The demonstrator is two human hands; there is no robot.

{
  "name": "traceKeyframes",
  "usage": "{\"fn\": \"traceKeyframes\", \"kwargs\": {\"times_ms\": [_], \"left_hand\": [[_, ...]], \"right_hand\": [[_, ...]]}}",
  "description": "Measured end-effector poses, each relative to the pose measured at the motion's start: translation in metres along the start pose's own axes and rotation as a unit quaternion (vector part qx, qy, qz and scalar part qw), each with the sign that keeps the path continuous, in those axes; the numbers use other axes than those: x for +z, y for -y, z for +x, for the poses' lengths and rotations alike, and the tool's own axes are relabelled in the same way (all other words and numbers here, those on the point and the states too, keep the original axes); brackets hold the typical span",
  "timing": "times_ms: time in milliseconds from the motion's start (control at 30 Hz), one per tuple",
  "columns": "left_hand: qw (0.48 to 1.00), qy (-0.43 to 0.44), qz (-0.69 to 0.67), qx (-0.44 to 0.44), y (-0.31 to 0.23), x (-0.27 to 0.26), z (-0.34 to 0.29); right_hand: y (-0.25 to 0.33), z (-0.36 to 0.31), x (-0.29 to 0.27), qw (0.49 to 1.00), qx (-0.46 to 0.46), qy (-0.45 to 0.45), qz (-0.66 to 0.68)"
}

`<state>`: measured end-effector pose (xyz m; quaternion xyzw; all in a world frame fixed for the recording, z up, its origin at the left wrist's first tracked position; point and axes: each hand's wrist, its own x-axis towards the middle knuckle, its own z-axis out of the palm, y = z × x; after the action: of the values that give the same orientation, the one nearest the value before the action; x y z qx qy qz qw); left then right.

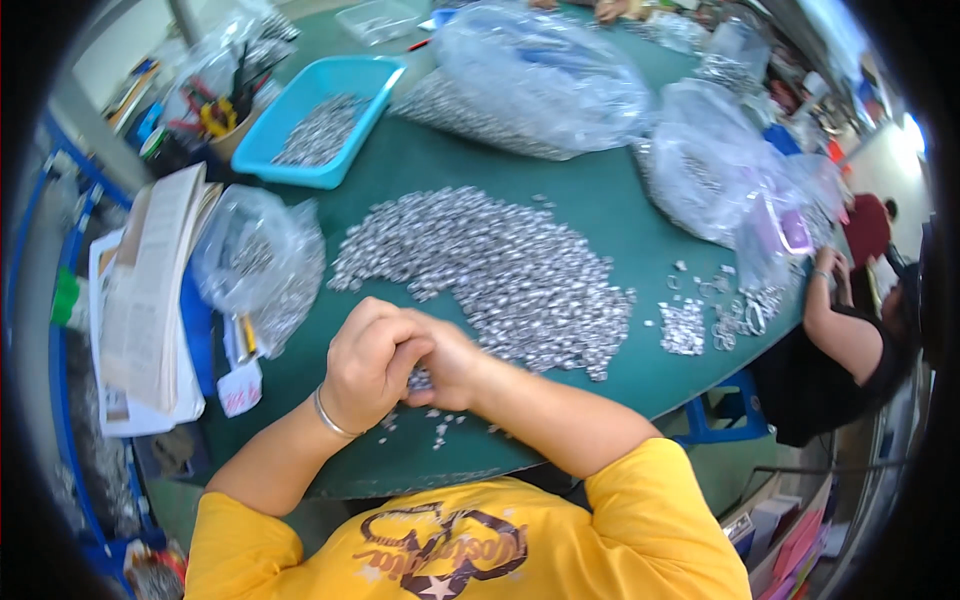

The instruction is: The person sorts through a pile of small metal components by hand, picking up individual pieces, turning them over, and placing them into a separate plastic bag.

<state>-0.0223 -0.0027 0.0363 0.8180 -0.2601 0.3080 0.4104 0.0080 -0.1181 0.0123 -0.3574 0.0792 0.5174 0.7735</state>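
Observation:
My left hand [372, 362], a silver bangle at its wrist, is closed with its fingers curled. Pressed up against it is my right hand [446, 362], its fingers bent and mostly hidden behind the left. Whatever they pinch between them is too small and covered to make out. A few grey bits show just under the joined hands. Right beyond them spreads a large curved pile of small shiny silver metal pieces [490, 265] on the green tabletop [640, 380]. Several loose metal bits [440, 430] lie between my forearms, near the table's front edge.
A blue tray [255, 150] of metal pieces stands at far left, below big clear plastic bags [540, 75] at the back. Papers [150, 290] and a plastic bag [250, 250] crowd the left. Another person [840, 340] works at right beside small metal parts [683, 328].

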Motion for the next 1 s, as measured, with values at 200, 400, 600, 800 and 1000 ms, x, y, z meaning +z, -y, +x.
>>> {"fn": "traceKeyframes", "kwargs": {"times_ms": [200,400,600,800,1000], "left_hand": [[0.995,0.06,0.029,0.074,-0.003,0.029,0.017],[0.999,0.015,-0.027,-0.009,-0.001,0.034,0.008],[0.972,-0.13,-0.121,-0.15,0.005,-0.014,-0.007],[0.934,-0.227,-0.105,-0.255,0.019,-0.045,-0.05],[0.914,-0.257,-0.117,-0.29,0.019,-0.061,-0.064]], "right_hand": [[0.004,0.008,-0.018,0.972,-0.126,0.053,0.191],[0.021,0.004,-0.028,0.968,-0.112,0.0,0.225],[0.152,-0.088,-0.061,0.868,-0.455,-0.11,0.166],[0.273,-0.198,-0.187,0.722,-0.645,-0.245,0.049],[0.285,-0.191,-0.222,0.706,-0.517,-0.465,-0.134]]}}
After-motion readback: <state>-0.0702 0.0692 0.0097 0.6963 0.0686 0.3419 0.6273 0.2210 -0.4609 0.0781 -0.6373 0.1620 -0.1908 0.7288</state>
